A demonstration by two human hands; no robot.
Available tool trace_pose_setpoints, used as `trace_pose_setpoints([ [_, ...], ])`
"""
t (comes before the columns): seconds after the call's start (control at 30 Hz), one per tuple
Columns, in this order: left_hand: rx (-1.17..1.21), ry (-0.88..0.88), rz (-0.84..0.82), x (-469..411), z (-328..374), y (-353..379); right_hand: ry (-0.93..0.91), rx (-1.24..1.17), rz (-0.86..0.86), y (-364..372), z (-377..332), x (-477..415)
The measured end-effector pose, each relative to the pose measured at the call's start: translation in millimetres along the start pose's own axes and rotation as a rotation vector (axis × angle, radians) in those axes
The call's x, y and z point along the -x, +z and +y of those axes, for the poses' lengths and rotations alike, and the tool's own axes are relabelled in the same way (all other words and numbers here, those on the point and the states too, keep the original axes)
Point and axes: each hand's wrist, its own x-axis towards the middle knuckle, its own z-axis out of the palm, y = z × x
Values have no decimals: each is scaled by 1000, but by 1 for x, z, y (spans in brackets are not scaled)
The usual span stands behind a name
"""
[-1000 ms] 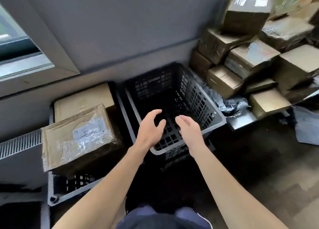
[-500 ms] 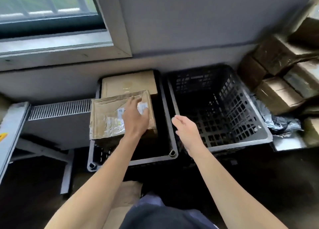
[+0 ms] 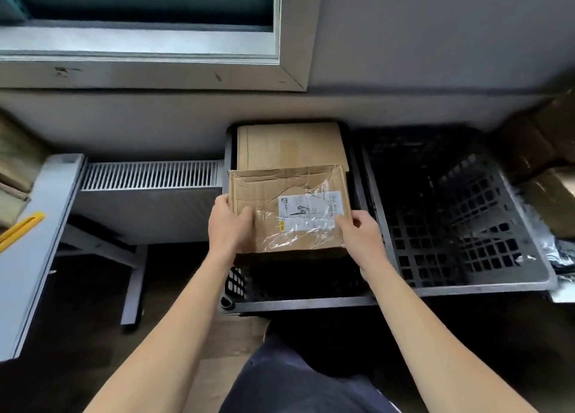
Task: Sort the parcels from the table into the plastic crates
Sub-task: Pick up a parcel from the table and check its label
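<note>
The left hand (image 3: 228, 226) and right hand (image 3: 362, 235) clasp the taped parcel (image 3: 273, 192) by its near corners, over the left crate (image 3: 298, 302). A plain parcel (image 3: 289, 145) lies at that crate's far end. Sorting looks early, since only the left crate holds anything and stacked boxes (image 3: 541, 151) wait beyond the right crate (image 3: 466, 288).

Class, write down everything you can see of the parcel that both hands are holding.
The parcel is a brown cardboard box, its top creased, covered with wrinkled clear tape. A white printed label with a dark pen mark sits on its right half. It lies level over the left crate, in front of a plain box inside that crate. The left hand grips its left edge, thumb on top; the right hand grips its near right corner.
</note>
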Motion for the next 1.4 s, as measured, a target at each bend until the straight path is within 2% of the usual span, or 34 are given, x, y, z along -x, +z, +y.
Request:
trace_pose_setpoints([
  [0.13,27,73,-40,-9,17,-15,-86,-47,174,-9,-16,16],
  [0.37,169,235,-31,-41,95,-43,-293,-130,261,-27,-90,-2],
  [0.5,295,270,-56,-74,116,-46,-309,-144,172,-14,-118,-35],
  [0.6,243,256,-119,-93,108,-40,-274,-67,46,-3,-112,-63],
  [0.7,177,241,-195,-101,95,-32,-284,11,33,4,-101,-81],
  [0.9,166,256,-197,-104,92,-24,-291,7,77,7,-106,-90],
  [1.07,201,243,-118,-107,85,-14,-308,32,95,7,-102,-93],
  [1.27,259,164,-29,-94,67,-17,-233,-84,173,12,-78,-82],
  [1.4,399,59,292,-68,47,-12,-184,-50,355,22,-37,-68],
])
